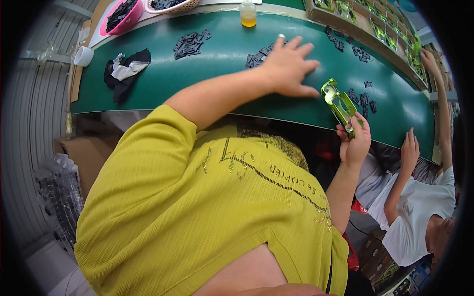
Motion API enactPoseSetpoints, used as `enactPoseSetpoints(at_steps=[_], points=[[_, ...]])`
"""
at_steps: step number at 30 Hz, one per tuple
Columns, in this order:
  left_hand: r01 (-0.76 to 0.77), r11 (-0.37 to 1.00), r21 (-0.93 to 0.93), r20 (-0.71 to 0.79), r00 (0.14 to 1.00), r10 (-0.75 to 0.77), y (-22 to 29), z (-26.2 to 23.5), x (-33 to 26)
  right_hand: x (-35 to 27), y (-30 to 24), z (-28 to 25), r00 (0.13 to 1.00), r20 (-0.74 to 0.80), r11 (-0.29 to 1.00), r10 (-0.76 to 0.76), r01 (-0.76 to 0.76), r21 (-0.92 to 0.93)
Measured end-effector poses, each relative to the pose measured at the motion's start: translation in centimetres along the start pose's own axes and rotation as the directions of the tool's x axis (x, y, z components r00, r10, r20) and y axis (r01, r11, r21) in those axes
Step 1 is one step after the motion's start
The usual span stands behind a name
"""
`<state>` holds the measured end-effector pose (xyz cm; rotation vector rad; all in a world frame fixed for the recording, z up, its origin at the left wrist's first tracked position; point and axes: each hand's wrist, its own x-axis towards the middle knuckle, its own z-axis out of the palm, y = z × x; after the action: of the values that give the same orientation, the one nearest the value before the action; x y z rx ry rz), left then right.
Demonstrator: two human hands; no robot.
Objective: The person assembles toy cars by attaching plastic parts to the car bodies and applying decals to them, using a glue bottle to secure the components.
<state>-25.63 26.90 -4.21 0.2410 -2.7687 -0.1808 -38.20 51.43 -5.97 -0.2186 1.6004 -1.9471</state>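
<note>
Far to the left of both hands, at the end of a green table, stands a white cup; nearer the left hand lies a dark cloth with a white cloth on it. Beyond these, a pink bowl and a pale basket hold black pieces. A loose black pile lies left of the left hand, and a bottle of amber liquid stands beyond it. The left hand is palm down, empty, its fingers spread wide, partly covering a second pile; whether it touches the pieces cannot be told. Just beside its thumb is a green frame, tilted, held at its lower end by the right hand, fingers closed around it. Small black clusters lie just right of the frame, others farther beyond the right hand. Past those runs a long box of green parts. Right of the right hand, a co-worker in white rests one hand at the table edge and reaches the other to the box.
</note>
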Motion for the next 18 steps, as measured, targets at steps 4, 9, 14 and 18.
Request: enactPoseSetpoints(at_steps=[4,9,14,18], points=[[0.019,1.0,0.003,0.031,0.999,-0.02,-3.2,0.5,-0.4,0.7,-0.7,0.2,0.999,0.039,0.999,0.025,-0.024,-0.028],[0.1,0.991,-0.093,0.083,0.992,-0.093,-4.5,-1.1,-1.3,0.6,-0.7,0.4,0.997,0.06,0.998,0.044,-0.041,-0.05],[-0.218,0.975,0.033,0.011,0.976,0.218,-3.1,-0.5,-1.6,0.6,-0.7,0.6,0.997,0.07,0.999,0.032,-0.032,-0.001],[-0.217,0.976,-0.014,0.09,0.972,0.218,-4.8,-0.9,-1.1,0.5,-0.7,0.3,0.997,0.054,0.999,0.046,-0.048,0.024]])
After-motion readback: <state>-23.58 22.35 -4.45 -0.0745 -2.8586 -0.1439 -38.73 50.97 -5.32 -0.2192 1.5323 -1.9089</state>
